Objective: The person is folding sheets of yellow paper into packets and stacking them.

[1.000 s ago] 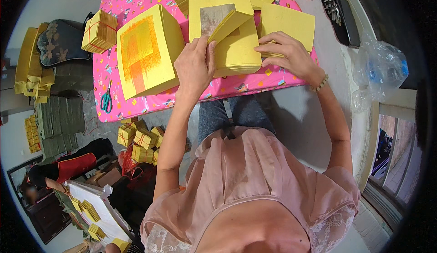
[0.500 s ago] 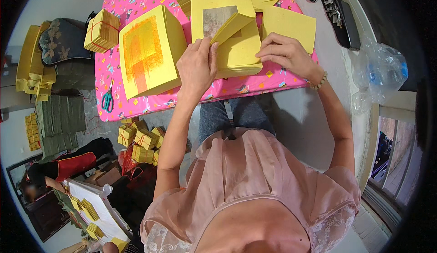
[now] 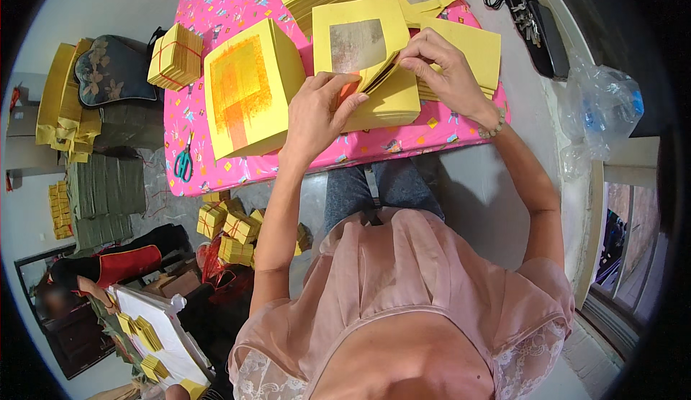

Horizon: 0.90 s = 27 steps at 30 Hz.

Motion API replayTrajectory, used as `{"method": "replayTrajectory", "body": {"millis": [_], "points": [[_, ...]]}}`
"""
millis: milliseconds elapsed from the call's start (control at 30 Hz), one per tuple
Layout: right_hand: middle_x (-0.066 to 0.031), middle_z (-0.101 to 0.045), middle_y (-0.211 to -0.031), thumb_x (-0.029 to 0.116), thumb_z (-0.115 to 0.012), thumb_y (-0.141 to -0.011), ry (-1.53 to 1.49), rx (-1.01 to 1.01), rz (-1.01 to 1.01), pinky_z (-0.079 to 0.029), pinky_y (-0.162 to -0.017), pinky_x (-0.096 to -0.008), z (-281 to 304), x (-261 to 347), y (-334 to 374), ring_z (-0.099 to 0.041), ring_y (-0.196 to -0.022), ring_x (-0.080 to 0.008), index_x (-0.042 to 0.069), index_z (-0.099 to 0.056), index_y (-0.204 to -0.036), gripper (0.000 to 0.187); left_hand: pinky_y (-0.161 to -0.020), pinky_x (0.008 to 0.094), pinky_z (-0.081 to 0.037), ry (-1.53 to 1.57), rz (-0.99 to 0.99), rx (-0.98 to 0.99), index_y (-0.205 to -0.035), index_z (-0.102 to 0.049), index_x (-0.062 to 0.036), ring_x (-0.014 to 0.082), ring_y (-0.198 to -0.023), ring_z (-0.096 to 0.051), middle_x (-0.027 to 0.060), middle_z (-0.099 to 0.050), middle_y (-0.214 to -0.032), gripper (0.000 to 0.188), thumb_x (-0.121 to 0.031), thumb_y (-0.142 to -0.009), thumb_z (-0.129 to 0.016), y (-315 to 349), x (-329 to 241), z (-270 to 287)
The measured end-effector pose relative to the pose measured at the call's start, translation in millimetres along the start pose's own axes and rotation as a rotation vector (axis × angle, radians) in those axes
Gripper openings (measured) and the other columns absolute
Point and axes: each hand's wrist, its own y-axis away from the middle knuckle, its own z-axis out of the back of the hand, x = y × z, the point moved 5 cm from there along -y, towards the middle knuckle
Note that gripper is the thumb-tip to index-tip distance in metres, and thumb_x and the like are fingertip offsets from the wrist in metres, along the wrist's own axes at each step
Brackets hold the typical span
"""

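Yellow paper sheets point(image 3: 345, 11), the top one bearing a silver-grey square point(image 3: 358, 44), are lifted and curled at their near edge over a yellow paper stack point(image 3: 392, 106). My right hand point(image 3: 448, 70) pinches the raised right corner between thumb and fingers. Curled around the near left edge, my left hand point(image 3: 317, 112) grips the sheets, with a bit of orange showing beside its fingers. How many sheets are held cannot be made out. Left of my left hand stands a thick block of yellow paper point(image 3: 291, 61) with an orange-printed square point(image 3: 243, 76) on its front.
A pink patterned cloth point(image 3: 198, 105) covers the table. On it lie teal-handled scissors point(image 3: 183, 164), a tied yellow bundle point(image 3: 175, 56) and more yellow sheets point(image 3: 475, 47). A black pouch with keys point(image 3: 533, 29) and clear plastic point(image 3: 604, 108) lie at right. Tied bundles point(image 3: 237, 227) sit below; another person point(image 3: 137, 256) works lower left.
My right hand has moved up from the stack's right edge to the lifted sheets' corner. The sheets' near edge is now curled between both hands. The whole view has shifted slightly.
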Motion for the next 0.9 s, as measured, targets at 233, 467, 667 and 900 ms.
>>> {"method": "replayTrajectory", "body": {"millis": [233,467,667,900], "points": [[-0.0068,-0.058,-0.089,0.016,-0.065,-0.095,-0.016,-0.021,0.014,-0.047,-0.074,-0.0308,0.4,-1.8,6.8,-0.058,-0.082,-0.0188,0.003,-0.069,-0.098,0.014,-0.08,0.0405,-0.051,0.016,0.005,0.016,-0.11,-0.073,-0.0097,0.0302,-0.094,-0.064,0.0103,-0.069,-0.103,0.037,-0.04,-0.088,-0.069,-0.5,2.8,-0.5],[-0.0054,-0.06,-0.091,0.014,-0.065,-0.095,-0.066,0.033,-0.011,-0.048,-0.074,-0.0284,2.4,-9.0,17.3,-0.059,-0.083,-0.0154,0.001,-0.07,-0.099,0.014,-0.08,0.0396,-0.052,0.015,-0.002,0.004,-0.108,-0.074,-0.01,0.0287,-0.094,-0.063,0.0092,-0.069,-0.102,0.036,-0.04,-0.088,-0.07,-0.7,4.3,-3.2],[-0.0044,-0.06,-0.093,0.013,-0.066,-0.094,-0.064,0.064,-0.021,-0.049,-0.073,-0.0284,2.6,-10.8,22.3,-0.059,-0.084,-0.0141,0.002,-0.071,-0.1,0.014,-0.083,0.0387,-0.052,-0.078,-0.006,0.013,-0.111,-0.074,-0.0106,0.0289,-0.098,-0.064,0.0096,-0.07,-0.105,0.03,-0.032,-0.09,-0.069,-1.0,-3.4,-4.9],[-0.006,-0.059,-0.094,0.013,-0.07,-0.088,0.172,0.069,0.059,-0.052,-0.073,-0.0335,0.3,5.2,21.2,-0.062,-0.082,-0.021,0.004,-0.069,-0.101,0.016,-0.079,0.0386,-0.053,-0.109,-0.049,-0.061,-0.106,-0.074,-0.0109,0.0276,-0.093,-0.063,0.0072,-0.068,-0.099,0.03,-0.036,-0.09,-0.068,0.5,-1.5,-7.0]]}}
